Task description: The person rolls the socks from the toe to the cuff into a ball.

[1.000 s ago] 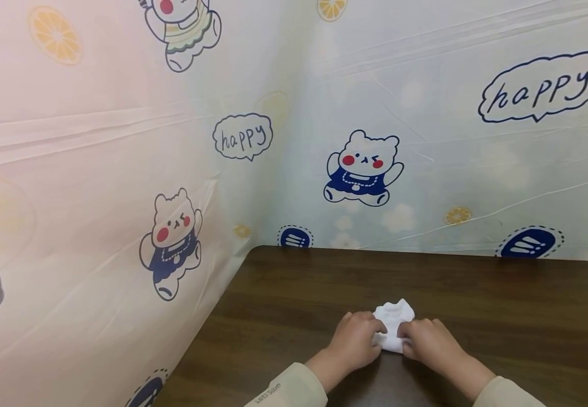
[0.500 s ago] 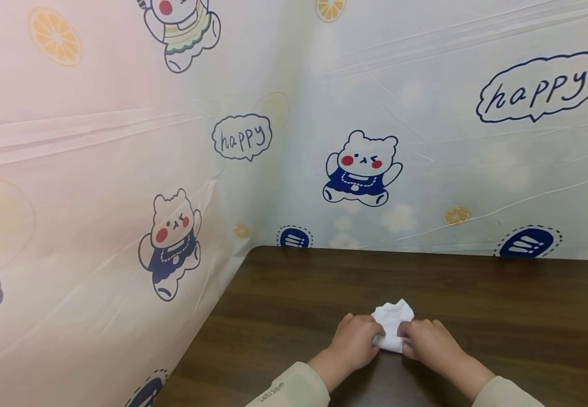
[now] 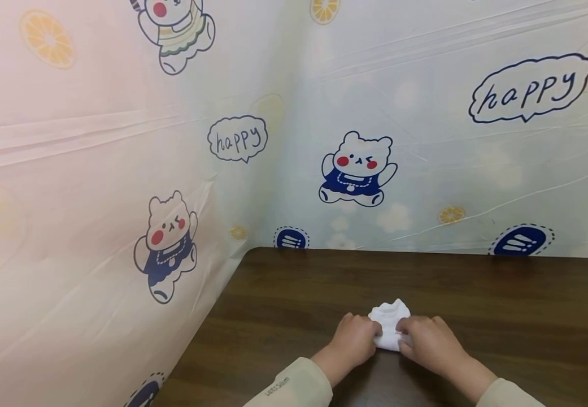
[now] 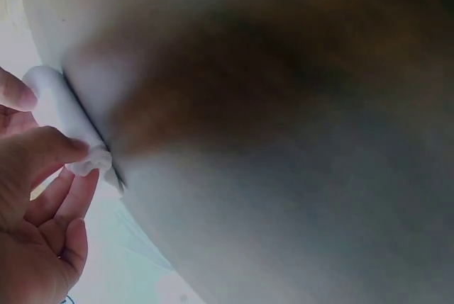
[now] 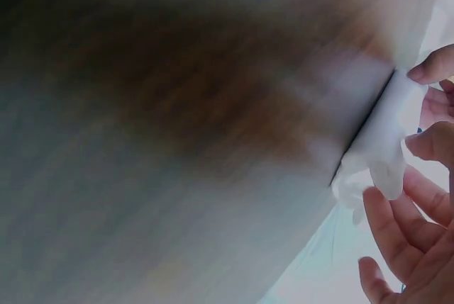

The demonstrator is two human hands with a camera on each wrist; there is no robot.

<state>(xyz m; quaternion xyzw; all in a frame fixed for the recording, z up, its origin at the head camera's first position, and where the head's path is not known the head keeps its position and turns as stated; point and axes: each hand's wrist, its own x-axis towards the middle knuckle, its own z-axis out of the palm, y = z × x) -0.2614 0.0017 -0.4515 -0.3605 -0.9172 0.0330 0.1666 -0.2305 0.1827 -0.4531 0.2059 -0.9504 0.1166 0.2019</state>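
Observation:
A small white cloth [image 3: 389, 323] lies on the dark wooden table, its wavy far edge spread flat. In the left wrist view, the near part of the cloth [image 4: 62, 113] looks like a soft roll. My left hand [image 3: 353, 341] pinches the left end, thumb on top and fingers below. At the opposite end, my right hand [image 3: 433, 343] holds the cloth between thumb and fingers. A loose flap of the cloth [image 5: 386, 166] hangs by the right fingers in the right wrist view. The hands partly hide both side edges.
The brown table [image 3: 283, 305] has its far edge against a printed curtain [image 3: 426, 141] with bears and "happy" bubbles. Another stretch of curtain [image 3: 95, 226] runs along the table's left side. Light sleeves [image 3: 301, 384] cover both forearms.
The right fingers have shifted and spread a little at the cloth's right end, and the near fold looks flatter. The head view has turned slightly right; the left hand still grips its end.

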